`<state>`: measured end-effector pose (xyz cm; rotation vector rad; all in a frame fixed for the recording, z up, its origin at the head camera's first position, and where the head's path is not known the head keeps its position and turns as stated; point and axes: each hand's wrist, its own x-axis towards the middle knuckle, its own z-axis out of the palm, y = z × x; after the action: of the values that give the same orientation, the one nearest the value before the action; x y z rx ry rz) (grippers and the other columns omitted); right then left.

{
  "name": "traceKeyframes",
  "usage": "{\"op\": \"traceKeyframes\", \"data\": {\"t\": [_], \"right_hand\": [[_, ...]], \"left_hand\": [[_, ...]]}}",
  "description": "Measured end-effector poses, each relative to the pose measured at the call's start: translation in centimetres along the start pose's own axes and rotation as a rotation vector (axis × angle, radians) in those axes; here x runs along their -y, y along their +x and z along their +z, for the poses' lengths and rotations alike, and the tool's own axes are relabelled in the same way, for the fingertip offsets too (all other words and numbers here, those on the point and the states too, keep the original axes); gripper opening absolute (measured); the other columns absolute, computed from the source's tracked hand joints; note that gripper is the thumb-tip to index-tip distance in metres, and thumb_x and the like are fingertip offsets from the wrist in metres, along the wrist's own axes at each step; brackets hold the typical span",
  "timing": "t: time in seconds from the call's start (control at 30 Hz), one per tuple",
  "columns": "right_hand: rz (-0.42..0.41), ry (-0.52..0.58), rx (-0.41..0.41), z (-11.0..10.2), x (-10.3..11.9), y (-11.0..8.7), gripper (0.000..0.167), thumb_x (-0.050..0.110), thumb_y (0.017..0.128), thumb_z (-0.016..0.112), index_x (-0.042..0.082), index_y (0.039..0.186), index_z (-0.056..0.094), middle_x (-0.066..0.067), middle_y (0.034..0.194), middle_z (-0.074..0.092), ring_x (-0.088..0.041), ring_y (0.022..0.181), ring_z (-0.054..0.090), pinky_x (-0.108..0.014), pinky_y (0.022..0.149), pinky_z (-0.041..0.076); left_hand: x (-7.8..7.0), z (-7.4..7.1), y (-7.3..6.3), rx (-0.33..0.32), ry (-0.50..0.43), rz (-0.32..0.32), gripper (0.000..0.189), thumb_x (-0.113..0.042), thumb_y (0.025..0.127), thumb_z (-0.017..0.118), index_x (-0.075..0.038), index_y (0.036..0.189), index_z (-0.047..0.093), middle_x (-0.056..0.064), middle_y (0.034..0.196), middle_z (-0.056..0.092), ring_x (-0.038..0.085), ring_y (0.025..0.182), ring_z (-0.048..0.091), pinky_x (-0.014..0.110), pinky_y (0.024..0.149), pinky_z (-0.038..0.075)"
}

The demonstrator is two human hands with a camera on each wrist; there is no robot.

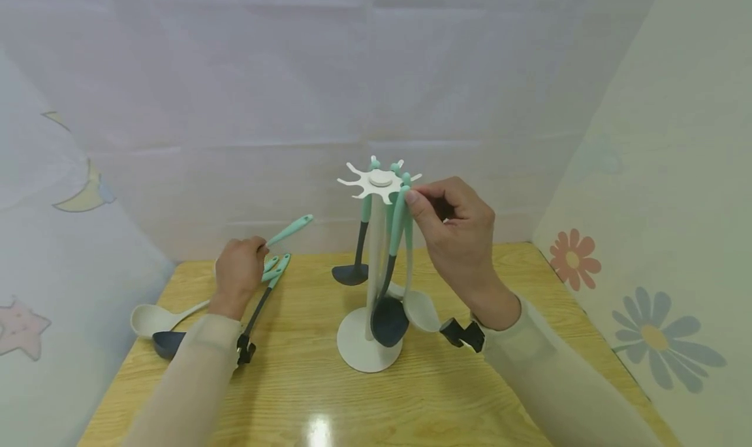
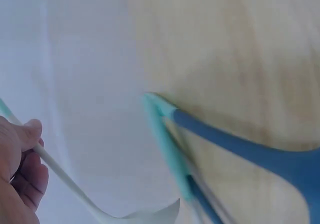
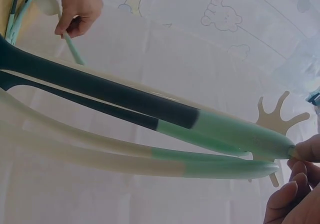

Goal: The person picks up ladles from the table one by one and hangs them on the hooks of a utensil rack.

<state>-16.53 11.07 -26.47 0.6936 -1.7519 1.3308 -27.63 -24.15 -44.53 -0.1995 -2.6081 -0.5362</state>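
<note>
My right hand point(image 1: 461, 231) pinches the top of the mint handle of a dark blue spoon point(image 1: 390, 320) beside the white rotating-style rack point(image 1: 369, 359). Whether the handle sits on a hook there is hidden by the fingers. A dark ladle point(image 1: 350, 275) and a white spoon point(image 1: 422, 311) hang from the same rack, among other mint handles. At the left, my left hand point(image 1: 237, 274) grips a white ladle point(image 2: 140, 217) by its stem, its mint handle point(image 1: 290, 230) pointing up to the right. In the right wrist view the ladle's rounded head point(image 3: 46, 4) shows behind that hand.
On the left of the wooden table point(image 1: 305, 395) lie a white spoon point(image 1: 154, 319), a dark-headed utensil point(image 1: 167, 344) and other mint-handled utensils point(image 1: 281, 271). Bare hooks point(image 1: 352, 182) of the rack face left. Printed cloth walls point(image 1: 264, 107) enclose the table's back and sides.
</note>
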Motion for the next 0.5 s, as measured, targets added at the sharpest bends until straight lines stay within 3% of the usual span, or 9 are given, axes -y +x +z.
{"op": "traceKeyframes", "data": {"t": [0.13, 0.3, 0.5], "right_hand": [[0.016, 0.005, -0.005, 0.0, 0.0, 0.0, 0.004, -0.008, 0.091, 0.074, -0.004, 0.091, 0.073, -0.015, 0.083, 0.070, -0.009, 0.065, 0.054, -0.019, 0.058, 0.043], [0.032, 0.002, -0.008, -0.1, 0.2, -0.1, 0.003, -0.003, 0.093, 0.075, -0.006, 0.095, 0.074, -0.015, 0.086, 0.071, -0.009, 0.066, 0.054, -0.018, 0.060, 0.044], [0.041, -0.015, -0.009, -0.2, 0.3, -0.1, 0.005, -0.003, 0.093, 0.076, -0.006, 0.096, 0.074, -0.013, 0.088, 0.070, -0.009, 0.067, 0.053, -0.018, 0.060, 0.043]], "left_hand": [[-1.0, -1.6, 0.3, -0.154, -0.061, 0.021, 0.019, -0.012, 0.099, 0.075, 0.001, 0.112, 0.077, 0.022, 0.090, 0.076, 0.043, 0.080, 0.067, 0.056, 0.067, 0.055], [-3.2, -3.9, 0.6, -0.244, -0.142, 0.018, 0.022, -0.014, 0.099, 0.075, 0.002, 0.113, 0.078, 0.022, 0.089, 0.077, 0.043, 0.081, 0.068, 0.057, 0.071, 0.055], [-6.8, -6.7, -0.2, -0.358, -0.275, 0.024, 0.020, -0.014, 0.098, 0.077, 0.002, 0.110, 0.081, 0.020, 0.090, 0.077, 0.039, 0.081, 0.068, 0.055, 0.070, 0.054]]}}
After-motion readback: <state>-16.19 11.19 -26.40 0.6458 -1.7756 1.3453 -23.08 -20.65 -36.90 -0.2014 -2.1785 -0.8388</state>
